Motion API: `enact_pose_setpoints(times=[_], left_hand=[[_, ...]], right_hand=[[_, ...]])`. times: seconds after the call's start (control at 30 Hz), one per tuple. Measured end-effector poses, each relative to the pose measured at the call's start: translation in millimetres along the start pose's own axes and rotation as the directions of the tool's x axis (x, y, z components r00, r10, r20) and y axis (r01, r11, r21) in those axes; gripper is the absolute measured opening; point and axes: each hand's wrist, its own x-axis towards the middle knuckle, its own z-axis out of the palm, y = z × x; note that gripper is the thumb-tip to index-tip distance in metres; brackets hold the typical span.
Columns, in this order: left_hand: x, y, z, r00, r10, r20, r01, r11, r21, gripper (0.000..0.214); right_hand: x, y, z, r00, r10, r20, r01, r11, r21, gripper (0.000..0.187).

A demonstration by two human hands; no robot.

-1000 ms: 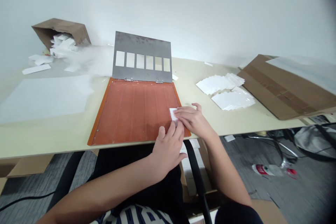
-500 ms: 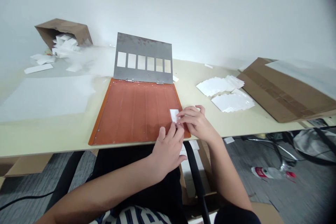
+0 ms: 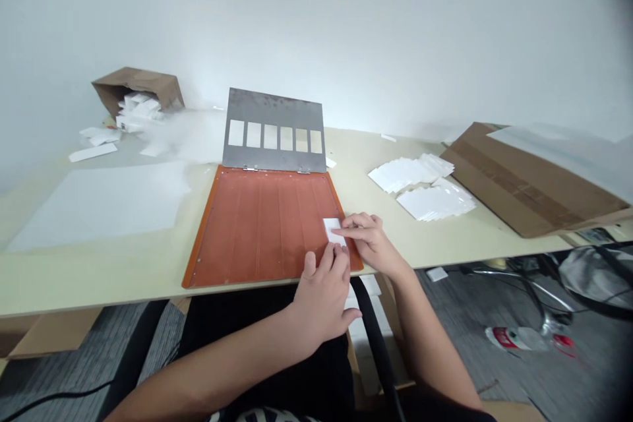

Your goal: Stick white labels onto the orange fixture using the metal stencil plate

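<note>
A small white card (image 3: 332, 229) lies on the near right corner of a grooved orange board (image 3: 262, 221). My right hand (image 3: 372, 242) rests beside it, with fingers stretched flat across the card's right edge. My left hand (image 3: 324, 290) reaches up from below, fingers held together, and its tips pinch the card's lower edge. A grey metal plate (image 3: 275, 130) with a row of rectangular windows stands hinged up at the board's far edge.
Two fanned piles of white cards (image 3: 425, 188) lie right of the board, with flattened cardboard (image 3: 524, 178) beyond them. A large white sheet (image 3: 103, 201) lies to the left. A tipped brown box (image 3: 141, 89) spills cards at the far left. A bottle (image 3: 524, 337) lies on the floor.
My right fingers have gone from a pinch to lying flat over the card. The card sits slightly further onto the board. My head has moved, which shifts the whole view.
</note>
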Motion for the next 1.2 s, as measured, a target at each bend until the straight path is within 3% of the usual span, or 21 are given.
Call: enact_pose_setpoints(times=[0.13,0.27,0.4,0.5,0.83,0.97,1.07,1.2], left_hand=[[-3,-2,0.5,1.000,0.009,0.016,-0.008,0.997,-0.077,0.084],[-7,-6,3.4,1.000,0.006,-0.019,-0.008,0.991,-0.131,0.086],[-10,-9,7.6,0.997,0.003,-0.072,-0.012,0.993,-0.121,0.088],[-12,-10,11.6,0.991,0.004,-0.131,-0.019,0.994,-0.109,0.087],[-13,-7,22.4,0.958,0.029,-0.285,-0.023,0.999,0.025,0.081],[-14,-8,24.1,0.952,0.047,-0.301,-0.032,0.998,0.057,0.075],[-16,-9,29.9,0.941,0.050,-0.334,-0.030,0.997,0.067,0.072],[-20,-14,30.9,0.924,0.094,-0.372,-0.063,0.994,0.094,0.072]], right_hand=[[-9,13,4,0.997,0.053,-0.057,-0.048,0.996,0.074,0.047],[-5,11,7,0.979,0.125,-0.158,-0.104,0.985,0.136,0.036],[12,-1,9,0.971,0.208,-0.121,-0.214,0.976,-0.036,0.027],[21,-4,11,0.972,0.214,-0.099,-0.225,0.968,-0.108,0.024],[34,-6,15,0.962,0.272,-0.024,-0.272,0.962,-0.017,0.025],[38,-3,16,0.952,0.294,-0.083,-0.287,0.954,0.090,0.027],[33,-3,15,0.953,0.286,-0.104,-0.246,0.925,0.289,0.026],[19,-7,24,0.950,0.300,-0.091,-0.175,0.747,0.641,0.034]])
